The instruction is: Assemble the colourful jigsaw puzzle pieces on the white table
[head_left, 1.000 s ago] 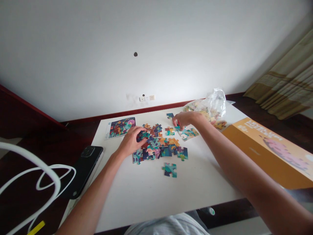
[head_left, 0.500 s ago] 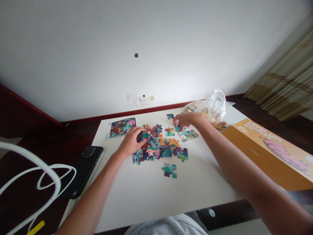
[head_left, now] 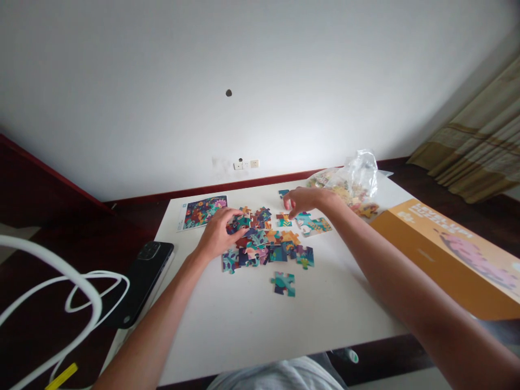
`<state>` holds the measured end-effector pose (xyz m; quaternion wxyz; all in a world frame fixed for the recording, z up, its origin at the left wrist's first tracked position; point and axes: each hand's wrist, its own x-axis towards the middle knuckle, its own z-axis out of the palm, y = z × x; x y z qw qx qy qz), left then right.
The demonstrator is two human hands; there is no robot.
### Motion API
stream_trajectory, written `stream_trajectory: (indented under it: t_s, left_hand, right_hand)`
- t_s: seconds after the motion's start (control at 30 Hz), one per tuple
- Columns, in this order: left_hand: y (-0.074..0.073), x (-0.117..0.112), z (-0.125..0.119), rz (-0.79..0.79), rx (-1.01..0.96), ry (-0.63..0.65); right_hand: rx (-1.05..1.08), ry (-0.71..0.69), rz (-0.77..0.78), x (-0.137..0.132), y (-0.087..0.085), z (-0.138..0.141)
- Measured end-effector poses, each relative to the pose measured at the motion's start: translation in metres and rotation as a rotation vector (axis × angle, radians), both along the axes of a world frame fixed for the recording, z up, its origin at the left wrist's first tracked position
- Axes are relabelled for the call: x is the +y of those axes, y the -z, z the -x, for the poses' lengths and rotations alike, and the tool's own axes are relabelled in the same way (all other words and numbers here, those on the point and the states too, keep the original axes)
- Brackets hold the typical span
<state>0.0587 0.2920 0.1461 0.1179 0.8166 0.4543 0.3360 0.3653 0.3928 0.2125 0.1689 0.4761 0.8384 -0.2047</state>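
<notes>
On my feed, a clear plastic bag (head_left: pixel 361 176) lies at the far right of the bench (head_left: pixel 211 336), with loose jigsaw pieces showing through it. Just to its near right, an orange cardboard box (head_left: pixel 447 254) rests across the bench's right edge, and I cannot see inside it. The left hand (head_left: pixel 219 234) is curled, not spread, with its fingertips (head_left: pixel 241 229) down on the left side of a loose cluster of jigsaw pieces (head_left: pixel 264 241); I cannot tell whether it grips one. The right hand (head_left: pixel 306 200) is arched at the far side of the cluster, its fingertips (head_left: pixel 287 205) bunched and pointing down among scattered pieces, and I cannot tell whether they pinch anything. The cluster lies between the two hands. A lone jigsaw piece (head_left: pixel 283 284) sits nearer me, apart from both hands. A printed picture card (head_left: pixel 202 212) lies far left, and a black phone (head_left: pixel 142 281) sits beside the bench's left edge.
</notes>
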Motion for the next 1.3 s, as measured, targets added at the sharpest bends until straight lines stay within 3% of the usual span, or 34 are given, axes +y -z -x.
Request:
stream_trajectory:
  t_s: [0.27, 0.43, 0.7, 0.9, 1.3]
  left_hand:
    - [-0.001, 0.001, 0.001, -0.001, -0.012, -0.012]
    - [-0.001, 0.0, 0.001, 0.001, -0.018, -0.004]
    - [0.0, 0.0, 0.001, 0.029, -0.028, -0.007]
    - [-0.001, -0.002, -0.001, 0.06, -0.034, -0.023]
    - [-0.002, -0.004, -0.003, 0.074, -0.021, -0.013]
  right_hand:
    - [0.014, -0.052, -0.08, -0.011, 0.004, 0.017]
    - [0.022, -0.068, -0.065, -0.018, -0.012, 0.016]
    - [-0.152, 0.044, 0.017, -0.037, -0.034, 0.024]
    - [-0.131, -0.126, 0.006, -0.057, -0.031, 0.046]
    - [-0.246, -0.115, 0.025, -0.072, -0.024, 0.064]
